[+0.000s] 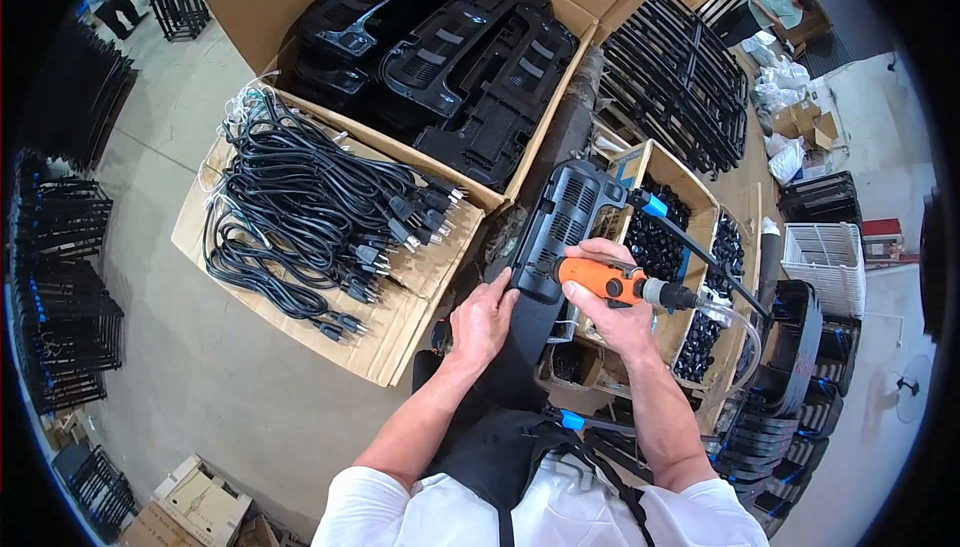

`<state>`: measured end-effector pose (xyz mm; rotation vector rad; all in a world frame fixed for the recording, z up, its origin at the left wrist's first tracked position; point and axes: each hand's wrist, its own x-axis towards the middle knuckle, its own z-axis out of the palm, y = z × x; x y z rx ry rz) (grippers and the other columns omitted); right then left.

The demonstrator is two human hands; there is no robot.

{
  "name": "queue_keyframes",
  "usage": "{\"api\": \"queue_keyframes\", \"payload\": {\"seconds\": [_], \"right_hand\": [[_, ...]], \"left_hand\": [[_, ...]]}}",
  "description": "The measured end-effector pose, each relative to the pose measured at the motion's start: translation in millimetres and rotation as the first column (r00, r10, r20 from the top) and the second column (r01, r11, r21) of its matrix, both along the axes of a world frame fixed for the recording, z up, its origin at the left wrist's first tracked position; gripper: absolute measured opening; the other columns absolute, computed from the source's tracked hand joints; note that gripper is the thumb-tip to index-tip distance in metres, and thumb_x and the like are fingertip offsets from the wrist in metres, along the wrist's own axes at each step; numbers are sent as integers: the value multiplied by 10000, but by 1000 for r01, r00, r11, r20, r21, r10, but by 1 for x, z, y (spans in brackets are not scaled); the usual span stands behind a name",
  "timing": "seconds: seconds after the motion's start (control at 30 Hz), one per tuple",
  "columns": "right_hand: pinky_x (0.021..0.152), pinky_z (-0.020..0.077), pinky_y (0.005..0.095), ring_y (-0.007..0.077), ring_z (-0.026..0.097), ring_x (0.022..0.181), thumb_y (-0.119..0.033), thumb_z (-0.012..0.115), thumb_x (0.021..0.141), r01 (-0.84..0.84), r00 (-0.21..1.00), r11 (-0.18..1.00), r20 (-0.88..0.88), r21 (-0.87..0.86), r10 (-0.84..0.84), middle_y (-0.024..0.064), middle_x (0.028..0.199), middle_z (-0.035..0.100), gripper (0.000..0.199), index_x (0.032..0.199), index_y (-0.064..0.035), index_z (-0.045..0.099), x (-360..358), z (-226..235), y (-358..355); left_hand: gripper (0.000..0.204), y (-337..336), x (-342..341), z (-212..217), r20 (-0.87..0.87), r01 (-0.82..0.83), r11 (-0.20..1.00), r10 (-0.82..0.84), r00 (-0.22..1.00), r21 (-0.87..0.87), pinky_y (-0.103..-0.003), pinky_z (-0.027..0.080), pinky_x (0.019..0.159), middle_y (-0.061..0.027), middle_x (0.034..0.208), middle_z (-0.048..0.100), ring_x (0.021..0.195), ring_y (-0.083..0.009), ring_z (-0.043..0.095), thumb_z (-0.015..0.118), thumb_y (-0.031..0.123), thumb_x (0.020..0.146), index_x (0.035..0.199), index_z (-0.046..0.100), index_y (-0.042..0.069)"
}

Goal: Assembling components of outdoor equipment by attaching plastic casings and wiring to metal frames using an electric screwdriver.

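Orange driver [610,282] clamped in right hand [612,319], left hand [482,322] flat, open, steadying black housing [562,227]; keep bit square, press straight.

Bare floor [200,367] lies open leftward; cable-strewn cardboard [400,332] and parts boxes [690,187] hem the housing [565,227] closely.

We read this as a factory assembly floor: concrete floor [200,367], cardboard boxes of black plastic housings [450,57], bundled power cords [310,217], stacked black racks [680,77].
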<state>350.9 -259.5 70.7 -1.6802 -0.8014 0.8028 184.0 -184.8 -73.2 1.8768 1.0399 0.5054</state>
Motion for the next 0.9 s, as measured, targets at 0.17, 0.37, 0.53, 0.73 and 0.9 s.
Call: {"api": "queue_keyframes", "payload": {"seconds": [0.17,0.37,0.53,0.73,0.9], "right_hand": [[1074,550,391,228,682,1202,-23,835,870,-25,999,1000,40,7,25,149,1297,708,546,1353,-31,582,-2,-1,-1],[1046,573,364,210,699,1173,-25,825,876,-35,996,999,88,-1,35,128,1289,709,524,1348,-38,599,-5,-5,4],[1041,566,357,202,699,1162,-33,823,885,-47,991,998,123,-45,53,120,1271,712,516,1350,-47,602,-8,-5,8],[1012,571,350,196,708,1137,-67,823,890,-70,983,992,165,-103,86,99,1245,724,505,1350,-66,613,-9,-16,17],[999,575,354,200,717,1098,-46,818,875,-124,958,971,232,-204,171,95,1202,737,380,1229,-50,679,-14,-7,24]], "left_hand": [[384,0,-1,2,0,0,1000,0,1000,3,-464,589,775,-140,953,727,883,-365,727,722,260,991,1357,715,144],[374,2,1,1,26,-19,1000,19,999,-22,-460,594,803,-151,1016,749,924,-372,735,725,254,987,1341,725,133],[371,2,2,4,34,-35,996,37,999,-79,-431,587,846,-168,1074,753,969,-370,736,741,225,974,1330,734,120],[365,3,3,5,37,-42,994,47,998,-105,-428,589,853,-167,1094,758,985,-369,738,743,223,975,1325,737,119],[376,3,0,-3,82,-36,996,43,996,-82,-465,595,843,-164,1081,758,965,-388,737,720,256,987,1343,724,134]]}}
